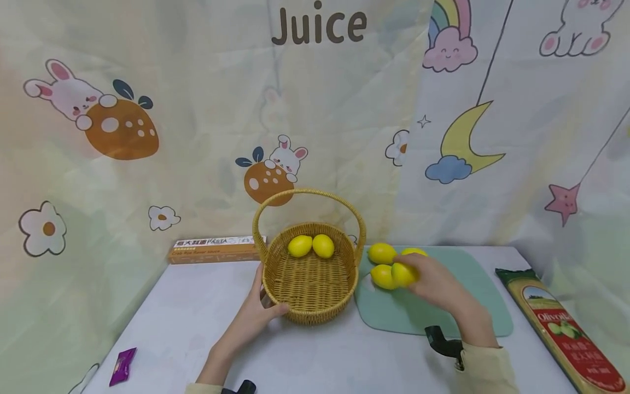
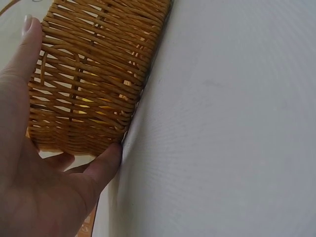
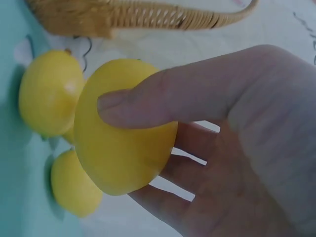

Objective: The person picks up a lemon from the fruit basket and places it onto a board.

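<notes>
A wicker basket [image 1: 310,312] with a tall arched handle stands mid-table, two yellow lemons [image 1: 300,246] lying inside toward its back. My left hand [image 1: 257,311] holds the basket's left side, thumb and fingers spread around the woven wall [image 2: 94,74]. To the right of the basket, my right hand [image 1: 438,282] grips a lemon [image 3: 128,153] between thumb and fingers, over a pale green mat. Beside this lemon are other lemons on the mat: one at the back left [image 1: 381,253], one in front [image 1: 383,277], and one partly hidden behind the hand [image 1: 414,251].
The green mat [image 1: 472,284] covers the table's right part. A long Olivoila packet [image 1: 566,334] lies along the right edge. Behind the basket's left is a pasta box [image 1: 216,251]; a small purple wrapper [image 1: 123,366] lies front left. A printed cloth [image 1: 197,137] hangs behind the table.
</notes>
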Action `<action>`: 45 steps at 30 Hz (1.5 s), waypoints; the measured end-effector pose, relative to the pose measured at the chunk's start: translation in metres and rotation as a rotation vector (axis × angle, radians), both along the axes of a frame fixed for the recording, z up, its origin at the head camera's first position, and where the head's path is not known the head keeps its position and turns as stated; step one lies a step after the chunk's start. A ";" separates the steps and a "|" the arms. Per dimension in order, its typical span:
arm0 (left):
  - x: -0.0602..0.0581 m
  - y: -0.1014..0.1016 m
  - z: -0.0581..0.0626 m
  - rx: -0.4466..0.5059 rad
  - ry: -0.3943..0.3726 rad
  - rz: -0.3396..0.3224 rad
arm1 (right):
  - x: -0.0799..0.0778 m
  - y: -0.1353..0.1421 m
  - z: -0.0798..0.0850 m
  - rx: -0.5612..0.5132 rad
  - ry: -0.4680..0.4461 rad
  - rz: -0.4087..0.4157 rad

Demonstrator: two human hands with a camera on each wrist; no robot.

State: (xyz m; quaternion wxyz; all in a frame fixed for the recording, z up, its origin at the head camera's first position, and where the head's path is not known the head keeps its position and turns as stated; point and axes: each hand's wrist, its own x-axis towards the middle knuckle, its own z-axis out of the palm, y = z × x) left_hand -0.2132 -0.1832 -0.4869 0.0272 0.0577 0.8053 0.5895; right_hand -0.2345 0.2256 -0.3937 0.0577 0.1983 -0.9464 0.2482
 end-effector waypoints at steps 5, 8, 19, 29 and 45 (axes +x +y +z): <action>0.000 0.001 0.000 -0.005 0.015 0.004 | -0.003 0.007 -0.002 0.024 -0.043 -0.046; -0.001 0.002 0.000 0.004 0.015 0.000 | -0.006 0.011 -0.006 0.030 -0.053 -0.065; -0.002 0.003 0.002 -0.004 0.002 -0.003 | -0.015 0.021 -0.031 0.045 -0.059 -0.082; 0.000 0.002 0.002 -0.009 0.001 -0.002 | -0.020 0.023 -0.043 0.055 -0.061 -0.072; -0.001 0.000 0.000 -0.008 0.003 -0.006 | -0.017 0.022 -0.042 0.031 -0.055 -0.097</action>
